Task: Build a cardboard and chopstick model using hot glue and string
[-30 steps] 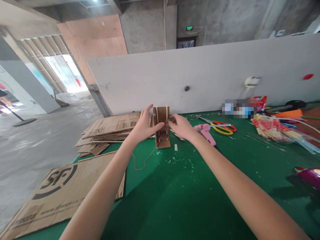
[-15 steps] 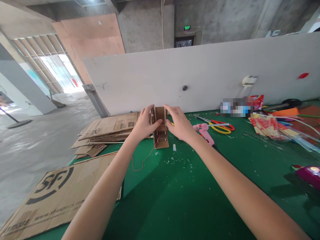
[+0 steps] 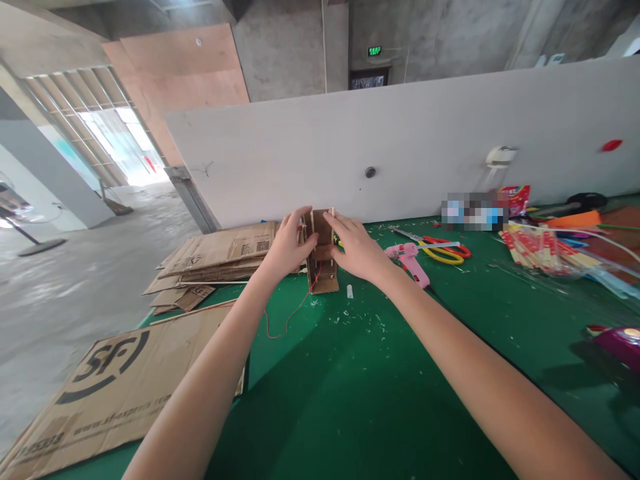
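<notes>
A small cardboard structure [image 3: 325, 285] with inner ledges and light sticks along its edges stands on the green table. My left hand [image 3: 293, 243] grips its left side, fingers behind and thumb at the front. On the right side, my right hand [image 3: 357, 247] is closed round the edge, its fingertips at the upper corner. A thin red wire [image 3: 295, 312] trails from the structure's lower part onto the table. Just right of the base lies a short whitish translucent piece [image 3: 349, 291]. Both hands cover much of the structure's sides.
Stacked cardboard [image 3: 220, 257] and a large printed sheet [image 3: 125, 387] lie left. To the right are a pink glue gun [image 3: 413, 263], scissors [image 3: 440, 251], a bundle of red-and-white packets [image 3: 537, 250] and a purple object [image 3: 620, 343]. A white partition [image 3: 300, 160] rises behind.
My right hand's fingers have shifted slightly left over the structure's upper right corner. My left hand keeps its hold, and the structure stays in place. The view has tilted slightly.
</notes>
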Demonstrator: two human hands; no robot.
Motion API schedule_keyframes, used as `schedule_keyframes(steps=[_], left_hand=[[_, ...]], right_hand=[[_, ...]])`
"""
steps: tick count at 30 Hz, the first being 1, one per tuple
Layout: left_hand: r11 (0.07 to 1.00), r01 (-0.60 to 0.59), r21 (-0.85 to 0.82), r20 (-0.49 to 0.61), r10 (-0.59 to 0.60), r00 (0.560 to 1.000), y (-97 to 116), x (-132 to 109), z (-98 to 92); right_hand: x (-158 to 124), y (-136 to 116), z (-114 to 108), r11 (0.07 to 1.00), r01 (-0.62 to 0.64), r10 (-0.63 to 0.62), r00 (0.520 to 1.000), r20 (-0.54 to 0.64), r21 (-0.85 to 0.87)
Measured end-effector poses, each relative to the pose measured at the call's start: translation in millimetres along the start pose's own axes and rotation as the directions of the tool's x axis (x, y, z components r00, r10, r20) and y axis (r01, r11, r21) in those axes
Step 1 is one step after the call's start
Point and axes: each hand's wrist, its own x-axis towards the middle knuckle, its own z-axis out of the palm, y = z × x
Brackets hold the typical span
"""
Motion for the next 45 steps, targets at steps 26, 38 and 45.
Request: schedule_keyframes(steps=[26, 38, 45], left_hand=[[0.982, 0.030, 0.185, 0.013, -0.033, 0.999, 5.5, -4.7, -2.7], [0.945, 0.135, 0.297, -0.098, -0.111, 0.989, 14.9, -7.4, 7.1], [0.917, 0.219, 0.334, -0.126, -0.187, 0.974, 26.3, -6.8, 10.2]], right_hand=[[6.7, -0.8, 17.2, 0.996, 0.056, -0.044, 0.986, -0.159, 0.071], [12.7, 8.1, 34.8, 0.983, 0.054, -0.028, 0.989, -0.143, 0.178], [12.2, 8.3, 33.9, 0.982, 0.056, -0.028, 0.988, -0.151, 0.182]])
